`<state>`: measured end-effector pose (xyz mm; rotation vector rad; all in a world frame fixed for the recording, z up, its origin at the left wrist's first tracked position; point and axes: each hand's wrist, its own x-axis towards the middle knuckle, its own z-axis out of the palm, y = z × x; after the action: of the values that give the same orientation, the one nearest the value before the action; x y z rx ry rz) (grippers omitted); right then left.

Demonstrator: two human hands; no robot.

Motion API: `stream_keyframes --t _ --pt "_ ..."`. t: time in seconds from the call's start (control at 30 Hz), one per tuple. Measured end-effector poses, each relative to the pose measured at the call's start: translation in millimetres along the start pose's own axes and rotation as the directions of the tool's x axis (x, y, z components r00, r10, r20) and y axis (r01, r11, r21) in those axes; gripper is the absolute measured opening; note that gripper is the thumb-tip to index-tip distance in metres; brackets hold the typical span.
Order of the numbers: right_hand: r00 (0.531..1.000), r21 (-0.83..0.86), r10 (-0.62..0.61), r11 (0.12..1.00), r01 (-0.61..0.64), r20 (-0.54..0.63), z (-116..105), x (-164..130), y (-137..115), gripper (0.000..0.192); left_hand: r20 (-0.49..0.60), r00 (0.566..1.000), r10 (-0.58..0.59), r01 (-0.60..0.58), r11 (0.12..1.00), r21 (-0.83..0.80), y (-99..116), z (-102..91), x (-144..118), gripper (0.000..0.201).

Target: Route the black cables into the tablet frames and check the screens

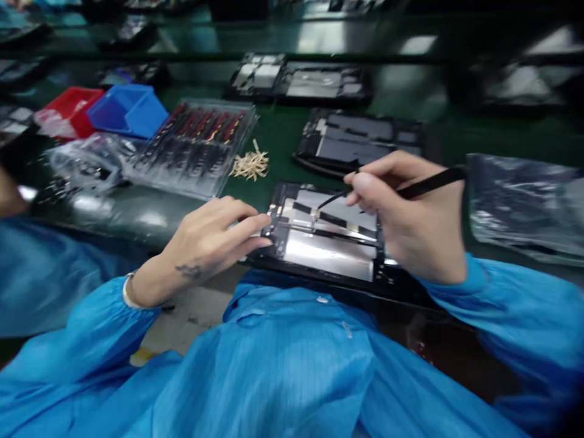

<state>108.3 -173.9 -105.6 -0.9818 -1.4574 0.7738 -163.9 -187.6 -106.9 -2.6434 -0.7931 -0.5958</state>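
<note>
Opened tablet (328, 240): back cover off, lying at the near edge of the green bench (278, 131).

Left hand (214, 240): fingers extended and pressed to the tablet's left edge, holding nothing.

Right hand (406, 222): pinches black tweezers (401, 191) pen-fashion; tip lowered onto the dark strips inside the tablet, left of the grip.

Beyond the right hand: two more opened tablets (358, 143).

Beyond the left hand: clear parts tray (196, 146), pale loose strips (250, 164), blue bin (128, 109), red bin (68, 109).

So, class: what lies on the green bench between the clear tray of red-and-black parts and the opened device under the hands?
In the head view, a small heap of pale tan strips; otherwise bare green bench.
</note>
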Motion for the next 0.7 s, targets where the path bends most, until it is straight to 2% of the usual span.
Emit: stream_keyframes --t 0.07,0.13,0.2,0.27,0.33,0.4,0.47,0.53,0.63,0.7 --pt "1.000 -0.002 0.013 1.000 -0.013 -0.005 -2 2 1 0.011 -0.137 0.981 0.140 -0.124 0.985 0.118 1 8.7 44 0.026" --pt "1.000 -0.031 0.021 0.999 -0.021 -0.010 -6 3 1 0.011 -0.199 0.951 0.237 -0.182 0.948 0.261 5 16.1 80 0.031" --pt "1.000 -0.034 0.022 0.999 -0.023 -0.008 -7 3 1 0.012 -0.218 0.936 0.275 -0.187 0.917 0.353 8 21.7 101 0.033" --pt "1.000 0.005 0.012 1.000 -0.012 -0.011 -7 3 1 0.013 -0.216 0.941 0.260 -0.180 0.926 0.332 7 25.2 108 0.032" --pt "1.000 0.038 -0.016 0.999 0.017 -0.017 -8 5 3 0.014 -0.240 0.956 0.166 -0.137 0.982 0.131 3 26.3 109 0.026" --pt "0.999 0.015 -0.035 0.999 0.035 -0.002 -9 9 8 0.015 -0.249 0.968 -0.042 -0.012 0.977 -0.212 -1 25.3 108 0.020" --pt "0.998 -0.033 -0.029 0.999 0.031 0.047 -11 13 12 0.015 -0.189 0.946 -0.262 0.133 0.850 -0.510 -4 23.3 108 0.018" --pt "0.995 -0.049 -0.017 0.999 0.022 0.099 -12 14 15 0.014 -0.107 0.914 -0.390 0.225 0.710 -0.668 -2 21.5 109 0.019" --pt "0.988 -0.041 -0.028 0.999 0.034 0.149 -11 12 17 0.011 -0.029 0.890 -0.456 0.266 0.568 -0.779 8 22.0 108 0.020" --pt "0.990 -0.068 -0.032 0.997 0.041 0.134 -10 11 17 0.011 -0.001 0.891 -0.454 0.266 0.524 -0.809 8 26.9 107 0.021"
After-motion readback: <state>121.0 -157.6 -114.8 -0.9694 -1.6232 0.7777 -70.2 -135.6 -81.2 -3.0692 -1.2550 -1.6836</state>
